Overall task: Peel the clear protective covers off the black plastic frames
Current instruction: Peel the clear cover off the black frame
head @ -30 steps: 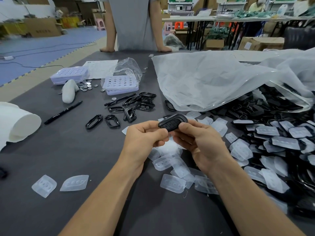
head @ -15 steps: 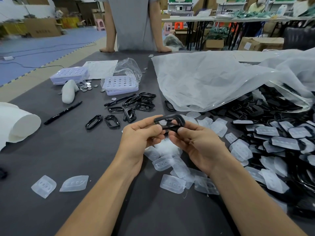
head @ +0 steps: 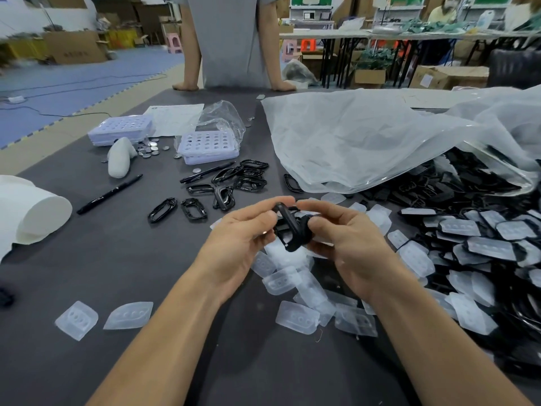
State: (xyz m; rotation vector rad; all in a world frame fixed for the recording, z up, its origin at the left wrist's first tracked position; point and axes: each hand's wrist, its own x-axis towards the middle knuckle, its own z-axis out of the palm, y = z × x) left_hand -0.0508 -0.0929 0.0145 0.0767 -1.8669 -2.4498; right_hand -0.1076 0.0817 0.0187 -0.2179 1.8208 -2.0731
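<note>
Currently my left hand (head: pixel 243 241) and right hand (head: pixel 348 241) both pinch one glossy black plastic frame (head: pixel 292 232) between them, fingers curled, above the grey table (head: pixel 117 273). Risk: uneven twisting could crack its thin rim or drop it among the clear moulded covers (head: pixel 281 279) beneath.

A dark grey bench (head: pixel 87 259) fronts a workshop: blue floor mat (head: pixel 73 83) far left, cardboard boxes (head: pixel 74 48), folding tables (head: pixel 336 35) far right.

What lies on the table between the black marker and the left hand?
Two black frames lie side by side between the marker and the left hand, as the head view shows.
</note>
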